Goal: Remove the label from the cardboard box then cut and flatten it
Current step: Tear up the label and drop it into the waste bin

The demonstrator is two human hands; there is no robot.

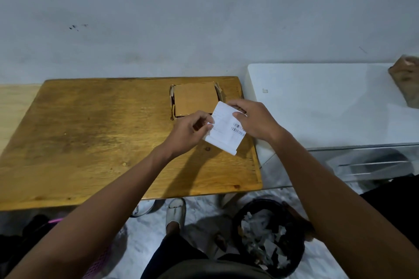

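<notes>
Black bin (268, 236) with paper scraps is sitting on the floor nearest the person, below the desk edge. Above it, both hands are holding the label (223, 129) over the wooden desk (90, 131): left hand (190, 131) is pinching the label's left edge between thumb and fingers, right hand (254, 118) is gripping the top right corner near the barcode. Label is hanging free in the air, already off the box, slightly bent. It looks thin, light and floppy, likely sticky on the back, so holding it by the edges seems right, and it should crumple easily for the bin. Just behind the hands, the cardboard box (195, 101) is resting on the desk, open, flaps pushed down inside, uncut. Box looks light and stiff; gripping a side wall or corner seam should be steadying it for cutting. White surface (317, 97) is standing beside the desk, to the right.
</notes>
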